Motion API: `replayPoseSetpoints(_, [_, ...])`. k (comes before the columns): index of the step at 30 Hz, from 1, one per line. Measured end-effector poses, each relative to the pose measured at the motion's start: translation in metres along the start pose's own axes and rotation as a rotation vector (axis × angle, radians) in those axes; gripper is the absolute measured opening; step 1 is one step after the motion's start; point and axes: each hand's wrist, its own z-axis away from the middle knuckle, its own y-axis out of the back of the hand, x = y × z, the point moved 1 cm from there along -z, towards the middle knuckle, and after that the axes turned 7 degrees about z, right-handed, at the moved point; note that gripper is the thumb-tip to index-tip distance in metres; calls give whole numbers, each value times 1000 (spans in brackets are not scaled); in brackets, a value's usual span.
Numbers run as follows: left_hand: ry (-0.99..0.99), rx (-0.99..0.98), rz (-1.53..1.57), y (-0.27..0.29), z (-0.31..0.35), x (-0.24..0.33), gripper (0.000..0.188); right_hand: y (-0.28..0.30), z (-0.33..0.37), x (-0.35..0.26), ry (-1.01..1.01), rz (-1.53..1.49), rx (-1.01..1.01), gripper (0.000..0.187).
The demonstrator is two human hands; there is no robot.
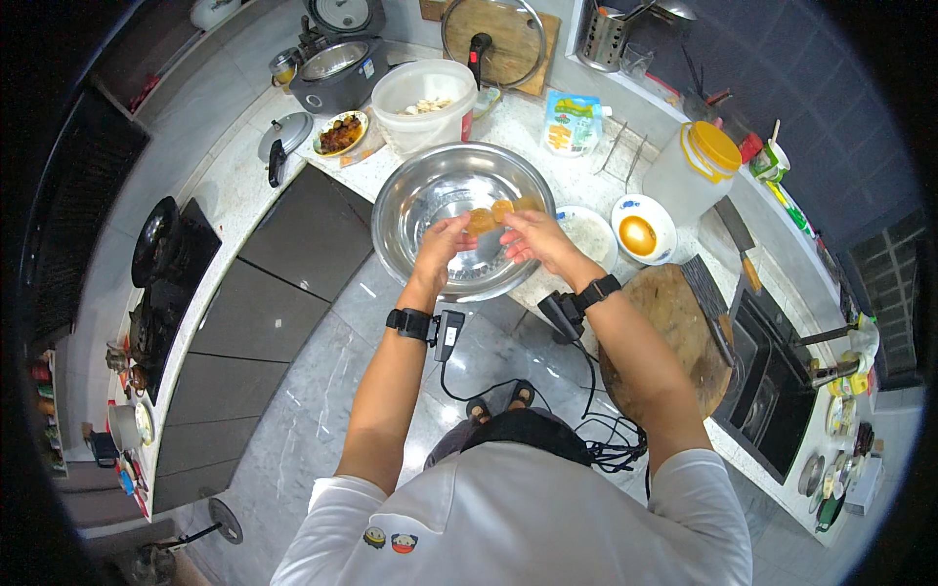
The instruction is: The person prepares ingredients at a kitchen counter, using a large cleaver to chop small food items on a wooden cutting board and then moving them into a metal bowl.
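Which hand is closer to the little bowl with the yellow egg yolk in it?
Right. The right hand is over the steel bowl's near side, toward the yolk bowl; the left hand is farther away.

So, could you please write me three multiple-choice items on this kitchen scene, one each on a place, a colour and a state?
1. Where are both hands?
A. Over the large round steel bowl
B. Over the sink
C. On the round wooden chopping board

2. What colour is the lid of the translucent plastic jar?
A. Green
B. Yellow
C. Black

3. What state is the left hand in?
A. Flat on the counter
B. Hanging free
C. Closed on an orange-brown food piece

Answers:
1 A: the left hand and right hand meet above the large round steel bowl.
2 B: the translucent plastic jar on the counter has a yellow lid.
3 C: its fingers grip an orange-brown food piece, and the right hand holds another beside it.
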Motion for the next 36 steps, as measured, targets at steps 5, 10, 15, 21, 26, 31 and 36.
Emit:
replayPoseSetpoints(5, [57,16,-39,-1,-2,-2,47,10,8,-2,19,82,-37,32])
replayPoseSetpoints(10, [230,145,-255,6,-15,-8,42,19,23,-1,8,119,-27,27])
replayPoseSetpoints(15, [211,138,-162,17,-29,-14,38,54,52,4,-36,179,38,25])
replayPoseSetpoints(21, [268,99,-258,22,-49,-17,36,103,95,8,-57,144,184,26])
replayPoseSetpoints(26, [269,150,-278,26,-61,-15,37,152,149,17,-46,116,312,21])
replayPoseSetpoints(31, [171,165,-315,38,-72,-15,47,201,204,30,-22,53,476,22])
replayPoseSetpoints(36, [-87,214,-454,46,-89,-13,45,246,269,69,-49,103,702,22])
